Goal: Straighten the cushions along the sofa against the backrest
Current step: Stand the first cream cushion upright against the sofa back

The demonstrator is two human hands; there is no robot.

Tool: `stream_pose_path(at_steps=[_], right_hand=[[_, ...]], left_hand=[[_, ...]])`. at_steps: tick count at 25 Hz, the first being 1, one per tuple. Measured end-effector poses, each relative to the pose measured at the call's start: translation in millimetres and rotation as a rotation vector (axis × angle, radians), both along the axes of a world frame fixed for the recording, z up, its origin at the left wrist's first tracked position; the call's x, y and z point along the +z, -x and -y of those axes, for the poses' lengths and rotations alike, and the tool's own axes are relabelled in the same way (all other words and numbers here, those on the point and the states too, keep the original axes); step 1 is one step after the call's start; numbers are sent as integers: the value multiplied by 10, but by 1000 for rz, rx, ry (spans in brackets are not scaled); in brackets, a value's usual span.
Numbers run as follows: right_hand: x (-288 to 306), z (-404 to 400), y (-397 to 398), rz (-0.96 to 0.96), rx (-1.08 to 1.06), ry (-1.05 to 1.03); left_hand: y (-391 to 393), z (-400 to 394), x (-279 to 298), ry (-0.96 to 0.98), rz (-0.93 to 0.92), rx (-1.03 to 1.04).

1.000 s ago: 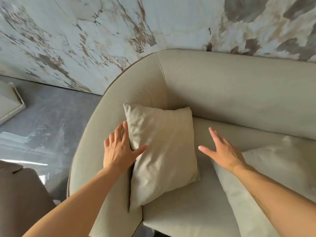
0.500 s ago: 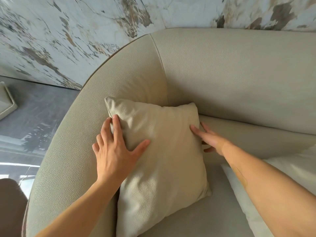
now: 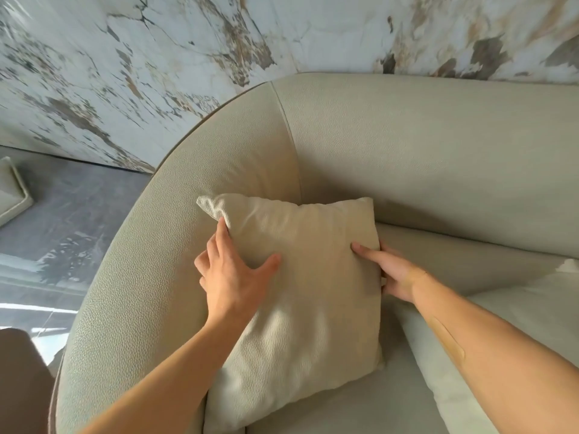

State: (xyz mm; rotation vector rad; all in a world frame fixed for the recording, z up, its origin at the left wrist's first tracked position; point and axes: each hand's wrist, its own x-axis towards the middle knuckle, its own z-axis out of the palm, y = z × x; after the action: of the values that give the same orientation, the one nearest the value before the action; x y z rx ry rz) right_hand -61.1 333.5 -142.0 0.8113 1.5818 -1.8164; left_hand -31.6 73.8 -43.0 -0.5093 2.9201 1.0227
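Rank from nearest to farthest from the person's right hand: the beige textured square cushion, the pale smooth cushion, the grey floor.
1. Beige textured square cushion: gripped by the right hand.
2. Pale smooth cushion: lower right, under the forearm.
3. Grey floor: far left, beyond the sofa.

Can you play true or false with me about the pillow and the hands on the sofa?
1. Both hands touch the tan pillow. True: the left hand lies on its left side, the right hand holds its right edge.
2. The pillow lies on the floor. False: it sits on the sofa, in the curved corner.
3. A second, paler pillow lies to the right. True: it is under the right arm.
4. The wall behind the sofa is plain red. False: it is white with brown and grey marble streaks.
5. The right hand is up in the air. False: its thumb presses the pillow's front and the fingers curl behind the edge.
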Motion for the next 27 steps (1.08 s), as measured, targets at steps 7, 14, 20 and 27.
stream_pose_path(at_steps=[7,14,20,27], right_hand=[[600,-569,-69,-92,-161,-99],[1033,-712,56,-308,-231,-93],[1204,-898,106,-419,-337,-173],[1105,-1097,80,-412,-354,-327]], left_hand=[[288,-204,299,-221,-42,-146],[620,-389,579,-252,-147,-168],[852,-684,481,-271,-123,-221],[1254,-854,328,-184,-67,-367]])
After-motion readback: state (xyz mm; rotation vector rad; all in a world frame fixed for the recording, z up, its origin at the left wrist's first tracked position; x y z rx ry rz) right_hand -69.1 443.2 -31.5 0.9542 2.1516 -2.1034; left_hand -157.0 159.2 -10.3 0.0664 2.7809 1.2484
